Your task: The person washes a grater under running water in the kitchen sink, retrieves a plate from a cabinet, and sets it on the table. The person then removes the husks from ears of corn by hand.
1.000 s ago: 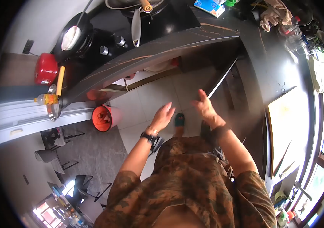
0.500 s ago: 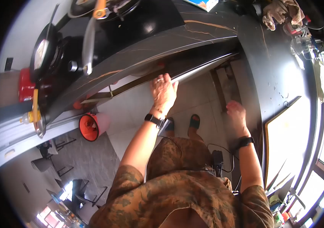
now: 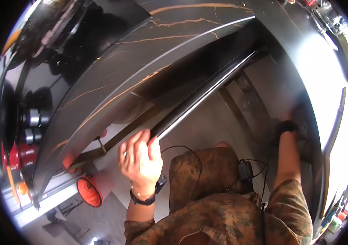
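Note:
My left hand (image 3: pixel 141 159) is at the near end of a dark cabinet front panel (image 3: pixel 206 94) with a bright metal edge. Its fingers bend over that end, with the thumb on the near side. Behind the panel a brown frame edge (image 3: pixel 133 126) and pale round shapes show inside the cabinet. On the other side, my right hand (image 3: pixel 295 113) reaches low into the shadow under the right-hand counter. Blur and darkness hide its fingers, so whatever it touches cannot be made out.
Above the cabinet runs a dark, gold-veined countertop (image 3: pixel 174 30), with a black stove (image 3: pixel 88 41) at the left. An orange-red bin (image 3: pixel 90 192) stands on the floor at lower left. A black cable (image 3: pixel 182 147) hangs across my front.
My body and view have shifted lower and turned. My left hand has followed the panel edge toward its near end. My right hand has moved outward, into shadow under the right counter.

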